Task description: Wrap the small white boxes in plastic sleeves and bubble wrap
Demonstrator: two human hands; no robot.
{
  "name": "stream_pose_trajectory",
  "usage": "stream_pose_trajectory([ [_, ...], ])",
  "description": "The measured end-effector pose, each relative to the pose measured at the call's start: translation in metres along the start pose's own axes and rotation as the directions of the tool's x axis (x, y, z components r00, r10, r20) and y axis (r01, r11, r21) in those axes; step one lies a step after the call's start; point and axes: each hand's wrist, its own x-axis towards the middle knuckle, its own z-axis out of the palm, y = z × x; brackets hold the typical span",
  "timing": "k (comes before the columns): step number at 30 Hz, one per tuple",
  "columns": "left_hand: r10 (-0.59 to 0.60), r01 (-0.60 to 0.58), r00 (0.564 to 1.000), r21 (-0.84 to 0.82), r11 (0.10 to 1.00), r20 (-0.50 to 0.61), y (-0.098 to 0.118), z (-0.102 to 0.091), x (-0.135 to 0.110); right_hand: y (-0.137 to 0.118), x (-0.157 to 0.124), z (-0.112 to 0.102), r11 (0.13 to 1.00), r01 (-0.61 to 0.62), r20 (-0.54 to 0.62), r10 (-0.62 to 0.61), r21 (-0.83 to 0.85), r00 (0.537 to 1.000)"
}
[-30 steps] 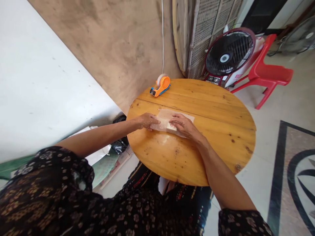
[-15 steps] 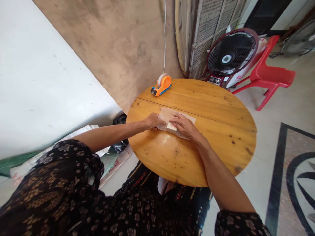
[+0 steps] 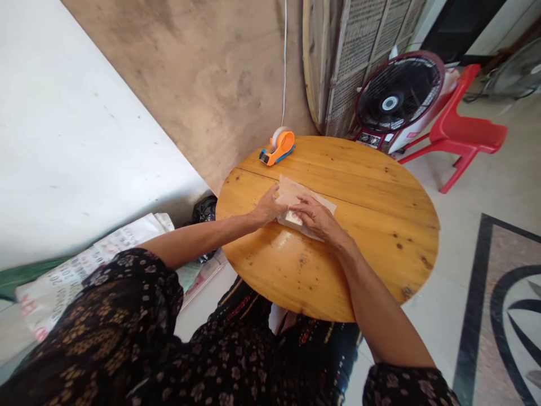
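Note:
A thin clear plastic bag [image 3: 313, 201] with a pale flat thing inside lies on the round wooden table [image 3: 372, 225]. My left hand [image 3: 267, 207] grips the bag's left edge and lifts it up off the wood, fingers closed on it. My right hand [image 3: 316, 217] lies flat on the middle of the bag with fingers stretched out, pressing it down. An orange and blue tape dispenser [image 3: 278, 146] stands at the table's far left edge, apart from both hands.
A dark floor fan [image 3: 395, 97] and a red plastic chair [image 3: 462, 133] stand behind the table on the right. A lattice panel [image 3: 355, 45] leans on the wall. A printed sack [image 3: 84, 270] and a black bag [image 3: 204, 211] lie on the floor at the left.
My left hand has slid right along the bag and folded its left edge upward. The right hand has stayed pressing on the bag.

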Motion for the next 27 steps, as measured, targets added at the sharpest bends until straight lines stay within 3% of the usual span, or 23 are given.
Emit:
stream_pose_trajectory([
  [3, 0.002, -0.004, 1.000, -0.132, 0.991, -0.020, 0.006, 0.004, -0.007, -0.001, 0.001, -0.001, 1.000, -0.001, 0.018, 0.001, -0.004, 1.000],
  [9, 0.025, -0.038, 0.998, -0.223, 0.974, -0.060, 0.012, 0.005, -0.020, -0.004, 0.000, -0.001, 1.000, -0.012, 0.031, 0.012, -0.020, 0.999],
  [13, -0.064, 0.045, 0.997, -0.305, 0.951, -0.051, 0.019, 0.008, -0.026, -0.003, 0.000, 0.001, 1.000, -0.011, 0.013, 0.011, 0.014, 1.000],
  [15, -0.089, 0.082, 0.996, -0.288, 0.954, -0.013, 0.023, 0.009, -0.028, -0.004, 0.001, 0.000, 1.000, 0.006, 0.002, -0.006, 0.031, 1.000],
  [19, -0.041, 0.045, 0.999, -0.246, 0.968, 0.018, 0.029, 0.010, -0.030, -0.007, 0.002, -0.003, 0.997, 0.057, 0.034, -0.059, 0.046, 0.998],
  [21, -0.016, 0.022, 0.999, -0.220, 0.975, 0.033, 0.030, 0.009, -0.030, -0.008, 0.002, -0.004, 1.000, 0.007, 0.009, -0.007, 0.029, 1.000],
  [24, 0.086, -0.078, 0.994, -0.114, 0.990, 0.067, 0.028, 0.008, -0.029, -0.007, 0.001, -0.004, 0.995, -0.104, -0.017, 0.104, 0.003, 0.994],
  [27, 0.207, -0.211, 0.975, 0.040, 0.977, 0.086, 0.026, 0.008, -0.028, -0.005, 0.000, -0.003, 0.991, -0.135, -0.029, 0.134, -0.015, 0.991],
])
